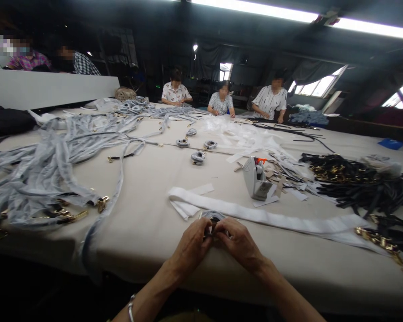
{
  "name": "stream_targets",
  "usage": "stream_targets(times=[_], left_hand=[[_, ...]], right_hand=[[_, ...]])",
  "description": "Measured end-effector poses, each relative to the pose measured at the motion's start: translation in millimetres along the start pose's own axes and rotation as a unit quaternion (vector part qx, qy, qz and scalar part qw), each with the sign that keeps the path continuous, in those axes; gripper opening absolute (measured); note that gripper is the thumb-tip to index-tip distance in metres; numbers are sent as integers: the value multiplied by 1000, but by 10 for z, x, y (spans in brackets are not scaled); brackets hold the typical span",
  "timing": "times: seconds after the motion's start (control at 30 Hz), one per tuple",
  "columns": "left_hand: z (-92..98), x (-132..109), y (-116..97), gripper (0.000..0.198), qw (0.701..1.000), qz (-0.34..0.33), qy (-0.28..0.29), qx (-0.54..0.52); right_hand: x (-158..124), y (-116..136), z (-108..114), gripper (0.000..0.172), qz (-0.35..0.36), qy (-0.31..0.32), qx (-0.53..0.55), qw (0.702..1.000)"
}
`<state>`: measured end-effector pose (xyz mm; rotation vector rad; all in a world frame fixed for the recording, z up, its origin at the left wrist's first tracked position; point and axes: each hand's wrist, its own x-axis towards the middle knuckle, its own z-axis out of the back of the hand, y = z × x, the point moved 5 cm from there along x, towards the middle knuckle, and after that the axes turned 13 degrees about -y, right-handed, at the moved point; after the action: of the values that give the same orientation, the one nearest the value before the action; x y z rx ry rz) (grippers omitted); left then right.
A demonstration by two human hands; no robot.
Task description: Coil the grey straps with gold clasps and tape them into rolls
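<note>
Near the table's front edge, my left hand (194, 239) and my right hand (238, 239) meet around a coiled strap in clear wrap (213, 215). The fingers of both are closed on its near side, with a dark part between them; they cover much of the coil. Just behind it lies a long white strip (255, 214), folded over at its left end. A grey tape dispenser (256, 179) with an orange part stands further back to the right. Several finished-looking coils, one of them a wrapped coil (198, 157), lie mid-table.
Wrapped straps (53, 165) with gold clasps are heaped at the left. Black straps (356, 174) and gold clasps (383, 241) lie at the right, beside paper scraps (289, 172). People sit or stand along the table's far side; others are at the far left.
</note>
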<state>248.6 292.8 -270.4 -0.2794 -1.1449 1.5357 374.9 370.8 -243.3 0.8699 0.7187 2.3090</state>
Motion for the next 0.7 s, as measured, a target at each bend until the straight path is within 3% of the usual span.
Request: stream_targets(times=[0.17, 0.3, 0.4, 0.47, 0.57, 0.7], left_hand=[[48, 22, -45, 25, 999, 10, 32, -40], [-1, 62, -41, 25, 999, 22, 24, -25], [-46, 71, -18, 27, 999, 37, 17, -19], [-40, 83, 0, 28, 998, 54, 12, -31], [25, 137, 11, 24, 994, 85, 4, -62], [101, 254, -68, 12, 987, 95, 33, -128]], right_hand=[[6, -67, -22, 11, -37, -11, 8, 999], [66, -53, 15, 5, -84, -39, 19, 996], [100, -49, 26, 22, -139, -23, 61, 988], [118, -38, 19, 20, -156, 2, 81, 984], [179, 36, 52, 9, -93, -6, 49, 994], [251, 273, 135, 21, 117, -23, -48, 992]])
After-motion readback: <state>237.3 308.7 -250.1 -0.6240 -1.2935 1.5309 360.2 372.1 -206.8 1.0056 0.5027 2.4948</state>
